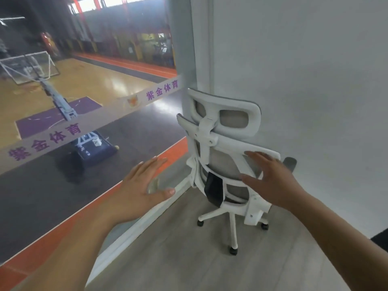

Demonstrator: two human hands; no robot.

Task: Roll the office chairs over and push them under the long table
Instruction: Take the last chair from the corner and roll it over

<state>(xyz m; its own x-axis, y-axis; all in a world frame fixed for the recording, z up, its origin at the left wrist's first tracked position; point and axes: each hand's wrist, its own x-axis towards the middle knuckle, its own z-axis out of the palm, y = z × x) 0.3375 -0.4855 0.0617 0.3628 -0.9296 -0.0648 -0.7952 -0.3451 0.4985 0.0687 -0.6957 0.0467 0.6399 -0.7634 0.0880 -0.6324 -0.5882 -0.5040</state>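
Partly hiding the office chair (pixel 222 160), both hands (pixel 147 185) spread wide, holding nothing.

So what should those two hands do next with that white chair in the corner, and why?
Probably close both hands on the backrest frame of the white mesh office chair. The right hand reaches its top edge with fingers straight; the left hand hovers open, short of it. A grip must come before rolling.

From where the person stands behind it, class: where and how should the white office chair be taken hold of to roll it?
Probably by the upper backrest frame, from behind. The white office chair shows its back, and that white bar runs across at hand height, with the right hand already at it and the left hand open nearby.
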